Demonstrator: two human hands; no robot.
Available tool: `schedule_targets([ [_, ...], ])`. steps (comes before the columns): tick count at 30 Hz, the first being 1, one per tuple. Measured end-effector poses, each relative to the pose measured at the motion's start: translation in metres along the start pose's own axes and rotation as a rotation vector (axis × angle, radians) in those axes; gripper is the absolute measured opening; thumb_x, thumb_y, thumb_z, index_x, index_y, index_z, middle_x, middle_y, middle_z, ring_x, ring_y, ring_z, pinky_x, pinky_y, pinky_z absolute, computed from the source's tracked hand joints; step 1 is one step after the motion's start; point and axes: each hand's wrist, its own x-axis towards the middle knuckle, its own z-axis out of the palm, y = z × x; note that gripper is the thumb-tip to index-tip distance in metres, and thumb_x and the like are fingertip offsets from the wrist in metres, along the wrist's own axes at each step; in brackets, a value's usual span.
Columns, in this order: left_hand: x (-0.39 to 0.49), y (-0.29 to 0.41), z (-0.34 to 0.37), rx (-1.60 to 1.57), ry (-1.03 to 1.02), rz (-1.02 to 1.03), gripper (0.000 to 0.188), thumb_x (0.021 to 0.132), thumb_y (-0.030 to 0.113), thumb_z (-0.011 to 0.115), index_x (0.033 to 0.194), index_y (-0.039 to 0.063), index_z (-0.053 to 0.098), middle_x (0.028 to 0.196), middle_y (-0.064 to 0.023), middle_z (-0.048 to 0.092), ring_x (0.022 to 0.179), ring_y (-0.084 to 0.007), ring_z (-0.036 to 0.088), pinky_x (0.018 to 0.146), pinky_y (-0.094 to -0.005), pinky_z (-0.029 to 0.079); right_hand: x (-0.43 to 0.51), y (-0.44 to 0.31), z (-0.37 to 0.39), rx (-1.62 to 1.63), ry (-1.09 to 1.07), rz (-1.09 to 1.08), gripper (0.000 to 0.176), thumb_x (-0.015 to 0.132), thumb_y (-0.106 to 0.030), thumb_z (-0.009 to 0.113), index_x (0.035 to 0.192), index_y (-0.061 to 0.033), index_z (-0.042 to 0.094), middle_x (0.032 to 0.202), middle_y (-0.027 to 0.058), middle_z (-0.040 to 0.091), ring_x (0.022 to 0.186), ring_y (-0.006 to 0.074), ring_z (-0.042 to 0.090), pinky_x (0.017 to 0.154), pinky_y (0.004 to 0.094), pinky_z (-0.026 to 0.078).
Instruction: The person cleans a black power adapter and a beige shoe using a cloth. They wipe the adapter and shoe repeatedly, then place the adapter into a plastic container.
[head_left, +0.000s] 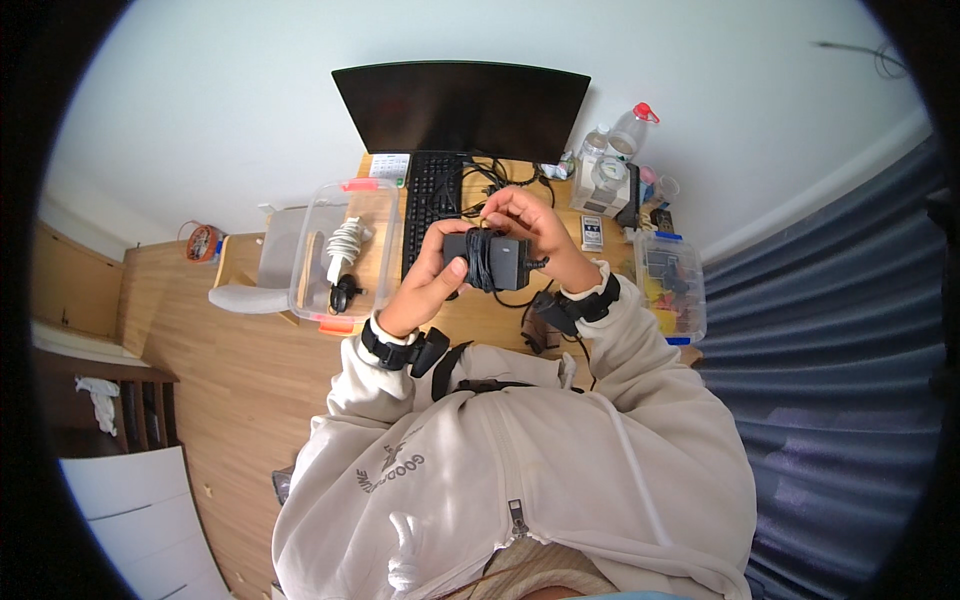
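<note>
A black power adapter (511, 264) with its thin cable (481, 259) wound around its middle is held up over the wooden desk. My left hand (429, 279) grips its left end, thumb across the front beside the windings. Behind the adapter's top edge, my right hand (536, 231) has its fingertips bent together at the upper end of the windings; whether they pinch the cable is too small to tell. A thicker cord leaves the adapter's right end. Left of my hands, a clear plastic bin (391, 247) holds a coiled white cable (345, 241) and a black plug with cord (343, 293).
A monitor (461, 109) stands at the back, with a black keyboard (433, 187) and tangled black cables (499, 176) before it. Bottles (628, 135) and a box (600, 196) stand back right. A lidded clear container (670, 289) is at right, a chair (281, 251) at left.
</note>
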Motion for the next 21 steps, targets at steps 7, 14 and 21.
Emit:
schedule_targets([
  [7, 0.009, -0.01, 0.004, -0.099, 0.191, 0.149, 0.047, 0.103, 0.033, 0.055, 0.137, 0.008, 0.034, 0.103, -0.0037, 0.054, 0.078, -0.0096, 0.051, 0.07, -0.023, 0.044, -0.013, 0.016, 0.011, -0.089, 0.18, -0.092, 0.01, 0.094, -0.001, 0.062, 0.104, -0.0028, 0.059, 0.093, -0.0002, 0.061, 0.082, 0.0071, 0.058, 0.075, 0.0219, 0.047],
  [14, 0.014, -0.019, 0.004, -0.039, 0.385, 0.144, 0.042, 0.102, 0.022, 0.056, 0.134, 0.009, 0.033, 0.102, -0.0039, 0.053, 0.079, -0.0092, 0.05, 0.069, -0.0232, 0.045, -0.02, 0.015, 0.018, -0.042, 0.191, -0.033, 0.011, 0.094, 0.001, 0.06, 0.105, 0.0007, 0.06, 0.093, 0.0024, 0.064, 0.08, 0.0071, 0.061, 0.073, 0.023, 0.05],
  [21, 0.018, -0.031, -0.002, 0.133, 0.421, 0.171, 0.041, 0.1, 0.012, 0.059, 0.132, 0.007, 0.034, 0.102, -0.005, 0.052, 0.078, -0.0084, 0.05, 0.067, -0.0216, 0.044, -0.02, 0.017, 0.024, -0.024, 0.192, 0.006, 0.013, 0.095, 0.0, 0.061, 0.107, 0.0032, 0.062, 0.098, 0.004, 0.068, 0.085, 0.0085, 0.064, 0.074, 0.0238, 0.052],
])
